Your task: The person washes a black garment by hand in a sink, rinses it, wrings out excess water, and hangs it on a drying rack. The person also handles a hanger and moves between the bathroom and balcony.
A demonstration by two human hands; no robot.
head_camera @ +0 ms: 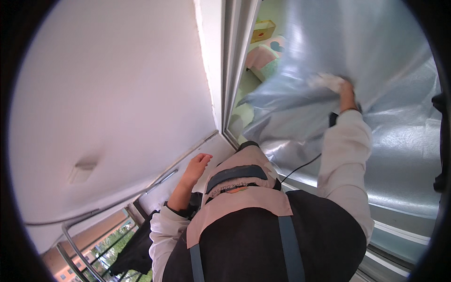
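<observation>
My right hand reaches up and forward over a silvery reflective sheet. In it is a white cloth, blurred and lying against or just over the sheet; my fingers are largely hidden by it. The sheet spreads across the right side, creased around my hand, with a loose ragged edge on its left. My left hand is beside the apron, its fingers curled in and nothing visible in them. It appears to touch nothing.
A white door or window frame runs up beside the sheet. Through the gap stand a yellow box and a pink item. A white wall fills the left. A metal railing with dark cloth is at lower left. A black cord hangs near my apron.
</observation>
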